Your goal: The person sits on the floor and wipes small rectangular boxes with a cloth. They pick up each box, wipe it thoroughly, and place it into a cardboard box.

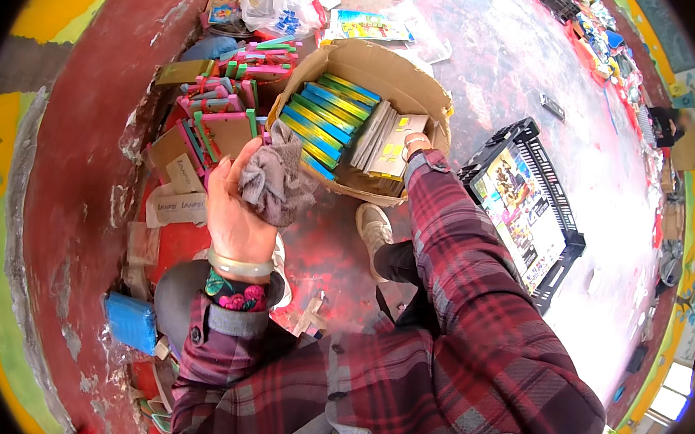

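Observation:
My left hand (pixel 236 211), with a pale bangle at the wrist, is closed on a crumpled grey cloth (pixel 272 181), held up in front of the box. My right hand (pixel 417 143) reaches into the right side of a cardboard box (pixel 414 74). It is at the edge of some flat grey-beige packs (pixel 392 148) with yellow marks; its sleeve hides most of the fingers. Left of these packs, a row of blue, green and yellow packs (pixel 331 120) stands on edge in the same box.
Pink and green bundles (pixel 234 95) tied with red lie along the left wall. A white plastic bag (pixel 273 8) is behind them. Right of the box, a black crate (pixel 559 211) holds printed sheets. A blue package (pixel 130 322) lies by my left leg; my shoe (pixel 374 226) stands before the box.

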A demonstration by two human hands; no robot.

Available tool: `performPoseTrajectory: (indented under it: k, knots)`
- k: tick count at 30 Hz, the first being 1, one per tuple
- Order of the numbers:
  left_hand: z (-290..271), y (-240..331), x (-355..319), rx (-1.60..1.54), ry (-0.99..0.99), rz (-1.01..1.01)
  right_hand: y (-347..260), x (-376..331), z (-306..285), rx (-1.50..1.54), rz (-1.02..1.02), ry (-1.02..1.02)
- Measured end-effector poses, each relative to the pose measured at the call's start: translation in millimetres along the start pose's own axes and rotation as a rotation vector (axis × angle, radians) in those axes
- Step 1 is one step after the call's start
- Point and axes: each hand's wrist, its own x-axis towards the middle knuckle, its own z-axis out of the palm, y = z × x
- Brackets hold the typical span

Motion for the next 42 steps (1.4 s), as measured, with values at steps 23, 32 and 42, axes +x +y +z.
performPoseTrajectory:
  k: [23,32,42]
  knots:
    - [-4,-15,13,0.045,0.017,-0.035,-11,-45,36,-0.272,-0.262,-0.039]
    - [-10,-17,11,0.035,0.001,-0.002,-14,-23,35,-0.455,-0.338,-0.193]
    - [-31,-45,26,0.004,0.155,0.178,-91,-271,-130,0.117,-1.172,-0.588]
